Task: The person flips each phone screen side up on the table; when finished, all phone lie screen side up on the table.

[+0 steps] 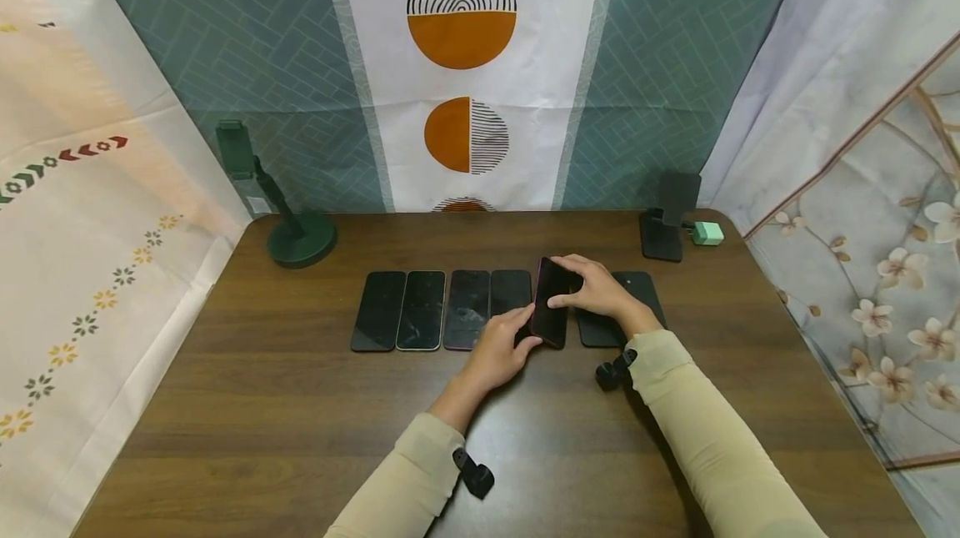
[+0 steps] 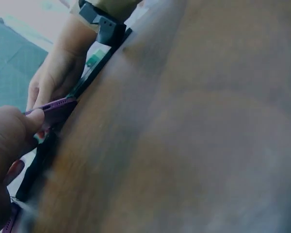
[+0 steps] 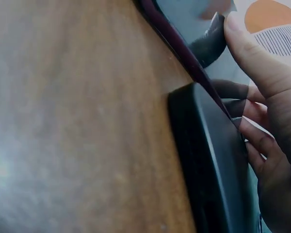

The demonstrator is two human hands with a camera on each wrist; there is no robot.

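Bench, head view: brown wood-grain bench (image 1: pixel 247 438) bears phones, stands and a pale green block (image 1: pixel 707 233).
Phone row: four dark phones (image 1: pixel 421 310) lie side by side, left of the hands.
Held phone: purple-edged held phone (image 1: pixel 551 323) at bench centre, just right of the row, between both hands.
Left hand: left hand (image 1: pixel 497 350), fingers clamped on the phone's lower left edge.
Right hand: right hand (image 1: pixel 596 288), thumb over the screen, fingers at the upper right edge; clamped.
Dark slab: dark slab (image 1: pixel 597 331) partly under the right hand; one piece or two, cannot tell.
Stands: green stand (image 1: pixel 302 239) back left; black stand (image 1: pixel 662 246) back right, beside the block.
Left wrist view: held phone tilted, left thumb on its purple edge; bench contact unclear.
Right wrist view: right thumb against screen, other fingers behind; slab just beside the phone.
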